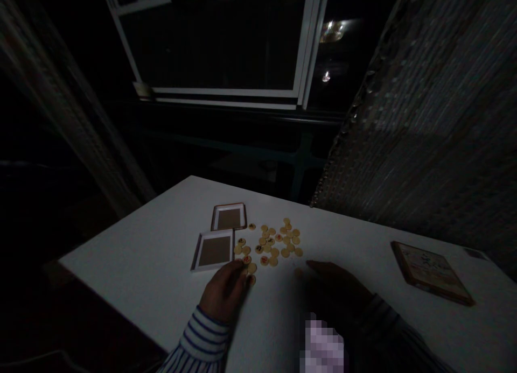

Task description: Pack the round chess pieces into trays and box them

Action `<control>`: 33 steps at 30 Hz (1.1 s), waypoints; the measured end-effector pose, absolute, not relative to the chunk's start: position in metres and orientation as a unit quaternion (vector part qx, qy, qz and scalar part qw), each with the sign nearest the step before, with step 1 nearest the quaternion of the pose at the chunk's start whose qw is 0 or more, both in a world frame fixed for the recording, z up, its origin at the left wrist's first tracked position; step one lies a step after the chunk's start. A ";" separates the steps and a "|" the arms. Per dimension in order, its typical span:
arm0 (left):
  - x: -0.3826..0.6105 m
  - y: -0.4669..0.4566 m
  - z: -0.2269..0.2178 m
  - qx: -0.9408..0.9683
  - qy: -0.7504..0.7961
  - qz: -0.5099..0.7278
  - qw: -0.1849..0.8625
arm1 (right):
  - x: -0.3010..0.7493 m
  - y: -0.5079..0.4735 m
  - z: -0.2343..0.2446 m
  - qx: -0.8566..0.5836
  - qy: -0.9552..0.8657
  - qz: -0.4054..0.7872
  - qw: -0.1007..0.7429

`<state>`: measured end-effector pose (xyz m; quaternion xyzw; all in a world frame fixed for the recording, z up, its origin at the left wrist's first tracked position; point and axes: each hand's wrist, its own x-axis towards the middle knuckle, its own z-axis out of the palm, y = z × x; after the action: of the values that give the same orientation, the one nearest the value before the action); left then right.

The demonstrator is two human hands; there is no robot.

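Note:
Round wooden Chinese chess pieces (274, 252) lie loose on the white table, some showing red or black characters, others plain-faced. My left hand (223, 291) rests at the left edge of this spread. Its fingers and thumb curve apart beside a few pieces (252, 268), and the fingertips seem to touch them. On the other side, my right hand (339, 280) is stretched toward the pieces in deep shadow, fingers extended. A single piece (298, 273) lies dimly near its fingertips. Left of the pieces sit two shallow open box halves, a white-rimmed tray (196, 254) and a brown-edged one (244, 214).
A flat wooden-edged box (432, 271) with a picture on top lies on the table's right side (363, 244). Behind the table are a dark window (226, 91) and a hanging curtain (436, 120). A small dark card (475, 254) lies at the far right.

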<state>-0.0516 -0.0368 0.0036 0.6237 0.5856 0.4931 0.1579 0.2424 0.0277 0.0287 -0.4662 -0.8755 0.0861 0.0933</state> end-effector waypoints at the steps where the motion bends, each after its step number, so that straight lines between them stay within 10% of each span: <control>1: -0.054 -0.038 0.004 0.620 0.586 0.497 0.156 | 0.239 0.029 0.032 -0.471 -0.873 0.086 0.090; 33: -0.149 -0.023 -0.016 0.498 0.763 0.410 0.037 | 0.078 0.053 0.057 -0.390 -0.905 0.153 0.073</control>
<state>-0.1489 -0.0230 -0.0159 0.4981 0.7629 0.4104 0.0371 0.0781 0.0527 0.0571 -0.3897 -0.9052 0.1527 0.0732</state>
